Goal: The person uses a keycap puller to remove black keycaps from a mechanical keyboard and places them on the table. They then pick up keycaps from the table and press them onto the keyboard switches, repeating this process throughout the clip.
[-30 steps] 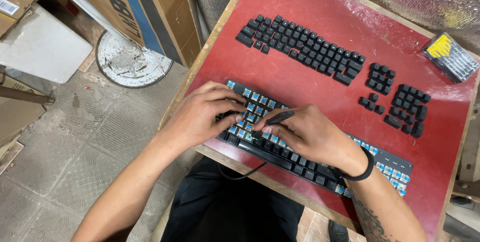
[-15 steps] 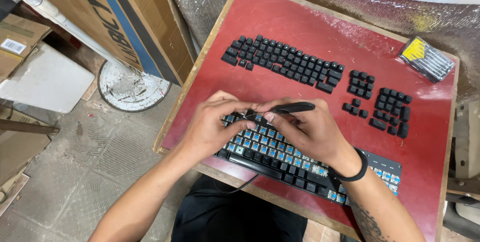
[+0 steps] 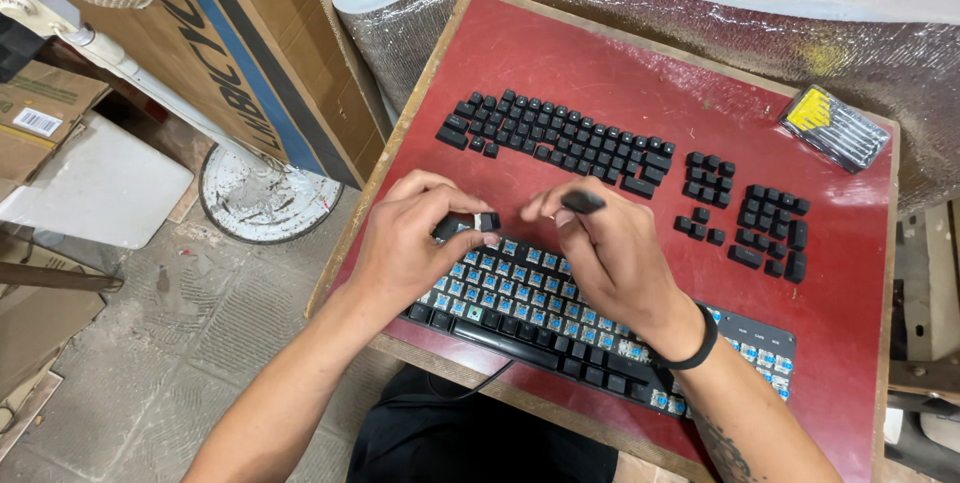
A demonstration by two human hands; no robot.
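A black keyboard (image 3: 560,328) with bare blue switches lies at the near edge of a red table (image 3: 600,73). My left hand (image 3: 415,238) hovers over its upper left corner and pinches a black keycap (image 3: 478,222) between thumb and fingers. My right hand (image 3: 610,253), with a black band on the wrist, rests over the keyboard's middle and grips a black keycap-puller tool (image 3: 582,202). Rows of removed black keycaps (image 3: 560,143) are laid out farther back on the table.
More loose keycaps (image 3: 765,223) sit in groups at the right. A yellow-and-clear screwdriver set case (image 3: 835,128) lies at the far right corner. Cardboard boxes (image 3: 230,53) and a white round fan base (image 3: 265,198) stand on the floor to the left.
Both hands have lifted toward the keyboard's upper left edge. My left hand now holds a pulled keycap, and the tool in my right hand has swung upward.
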